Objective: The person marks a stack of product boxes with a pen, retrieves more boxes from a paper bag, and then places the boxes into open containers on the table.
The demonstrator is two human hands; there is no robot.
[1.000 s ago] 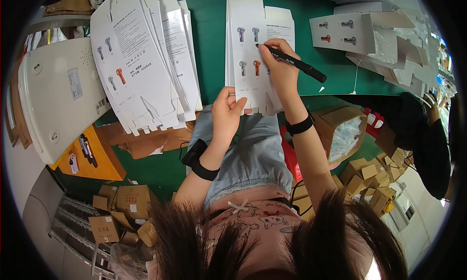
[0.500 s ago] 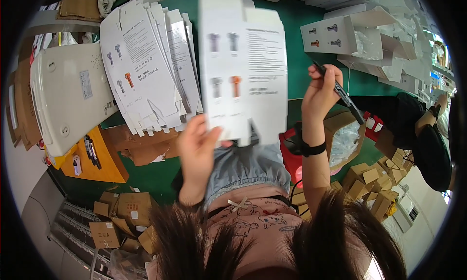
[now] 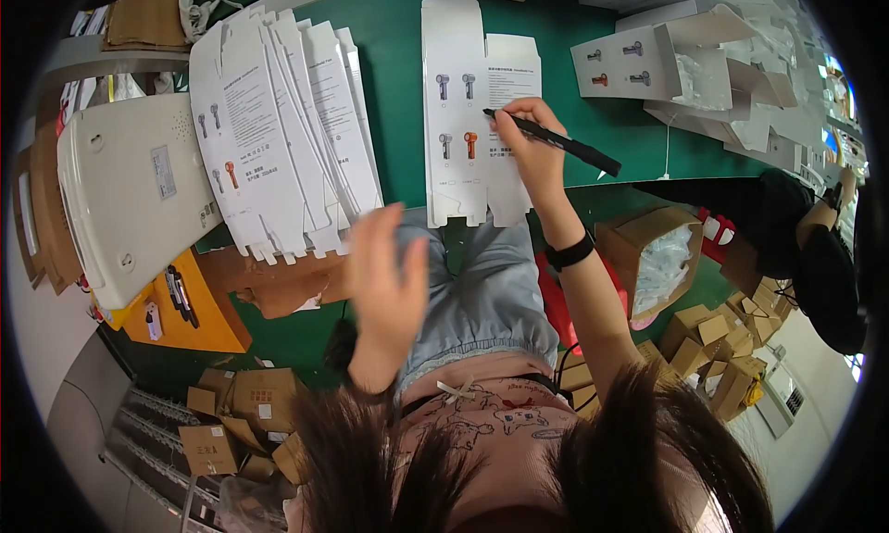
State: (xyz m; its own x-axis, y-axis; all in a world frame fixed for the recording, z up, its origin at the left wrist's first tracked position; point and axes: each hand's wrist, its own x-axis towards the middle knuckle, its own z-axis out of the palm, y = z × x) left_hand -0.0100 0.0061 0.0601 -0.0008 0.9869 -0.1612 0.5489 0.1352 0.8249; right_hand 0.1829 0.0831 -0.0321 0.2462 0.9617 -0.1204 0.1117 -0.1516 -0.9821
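Observation:
A flat white carton blank (image 3: pixel 468 107) printed with small tool pictures lies on the green table (image 3: pixel 398 116) in front of me. My right hand (image 3: pixel 532 149) rests on its right panel and grips a black pen (image 3: pixel 551 142), tip touching the carton. My left hand (image 3: pixel 384 283) hovers blurred and empty above my lap, near the table's front edge, fingers apart. A fanned stack of the same white carton blanks (image 3: pixel 278 125) lies to the left.
A cream plastic tray (image 3: pixel 130 195) and an orange bin (image 3: pixel 185 301) sit at the left. Folded white boxes (image 3: pixel 667 65) pile up at the back right. Brown cardboard boxes (image 3: pixel 231 408) lie on the floor. Another person in black (image 3: pixel 815 246) works at the right.
The carton blank held up in both hands half a second ago now lies flat on the table. My right hand has brought the pen onto it; my left hand has let go and dropped back.

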